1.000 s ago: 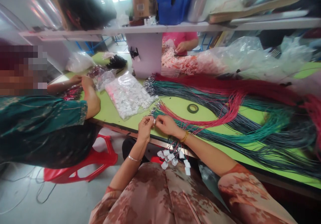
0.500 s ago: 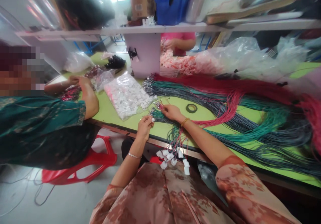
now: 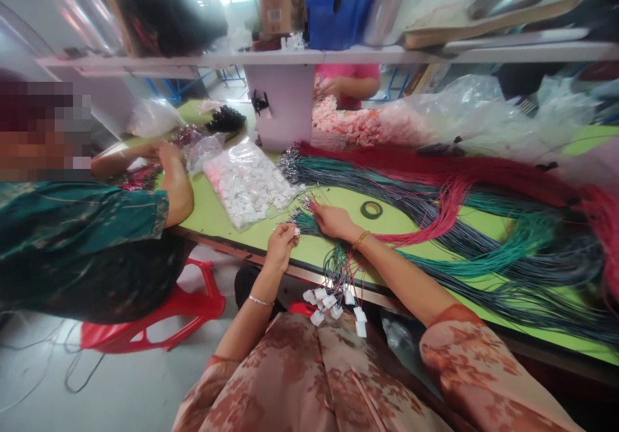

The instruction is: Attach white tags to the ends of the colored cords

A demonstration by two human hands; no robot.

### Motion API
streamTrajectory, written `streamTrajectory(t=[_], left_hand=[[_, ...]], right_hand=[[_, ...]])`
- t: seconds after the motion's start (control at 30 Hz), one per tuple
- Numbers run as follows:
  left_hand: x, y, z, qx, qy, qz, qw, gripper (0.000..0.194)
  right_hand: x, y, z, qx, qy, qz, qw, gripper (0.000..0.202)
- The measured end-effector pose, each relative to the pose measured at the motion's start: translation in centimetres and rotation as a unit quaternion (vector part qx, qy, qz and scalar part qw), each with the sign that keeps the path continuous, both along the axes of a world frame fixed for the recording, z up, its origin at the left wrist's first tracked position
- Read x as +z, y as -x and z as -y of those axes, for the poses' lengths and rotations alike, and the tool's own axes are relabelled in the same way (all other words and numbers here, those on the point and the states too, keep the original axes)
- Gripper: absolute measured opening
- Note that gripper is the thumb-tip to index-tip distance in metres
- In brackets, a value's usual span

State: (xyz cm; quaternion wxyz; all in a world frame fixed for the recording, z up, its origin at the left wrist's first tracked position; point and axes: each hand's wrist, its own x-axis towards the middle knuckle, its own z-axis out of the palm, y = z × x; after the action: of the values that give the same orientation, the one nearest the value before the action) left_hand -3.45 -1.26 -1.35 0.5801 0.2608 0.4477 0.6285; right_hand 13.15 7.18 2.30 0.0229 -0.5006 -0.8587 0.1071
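From my spot I saw one small white connector housing [image 3: 296,231], held, mostly covered, just beside the metal-tipped ends of green wires [image 3: 308,222]. Red wires [image 3: 418,235], also metal-tipped, lay bunched alongside, curving rightward across the lime-green tabletop [image 3: 344,197].

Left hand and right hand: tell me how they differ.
The left hand pinches a small white piece; the right hand is at the tips of the red wires, its grip unclear. The left hand's wrist wears a silvery bangle, the right hand's a yellowish bracelet. The right hand reaches farther over the table than the left hand. Both are gloveless.
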Motion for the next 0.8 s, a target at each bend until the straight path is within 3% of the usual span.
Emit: streamTrajectory(t=[0.23, 0.33, 0.43, 0.6, 0.8], left_hand=[[-0.2, 0.1, 0.0, 0.003, 0.001, 0.015, 1.0, 0.036], [-0.1, 0.1, 0.1, 0.002, -0.003, 0.018, 1.0, 0.036], [-0.1, 0.0, 0.1, -0.003, -0.013, 0.015, 1.0, 0.036], [-0.3, -0.1, 0.1, 0.007, -0.017, 0.029, 0.999, 0.035], [-0.5, -0.2, 0.1, 0.016, -0.031, 0.071, 0.997, 0.026]], right_hand=[[-0.1, -0.6, -0.3, -0.068, -0.002, -0.018, 0.998, 0.029], [-0.3, -0.9, -0.4, -0.08, -0.027, -0.074, 0.994, 0.026], [-0.7, -0.4, -0.8, -0.052, -0.007, -0.197, 0.979, 0.02], [-0.6, 1.5, -1.0, 0.019, 0.055, -0.415, 0.908, 0.016], [0.3, 1.7, 1.4, 0.097, 0.143, -0.457, 0.873, 0.021]])
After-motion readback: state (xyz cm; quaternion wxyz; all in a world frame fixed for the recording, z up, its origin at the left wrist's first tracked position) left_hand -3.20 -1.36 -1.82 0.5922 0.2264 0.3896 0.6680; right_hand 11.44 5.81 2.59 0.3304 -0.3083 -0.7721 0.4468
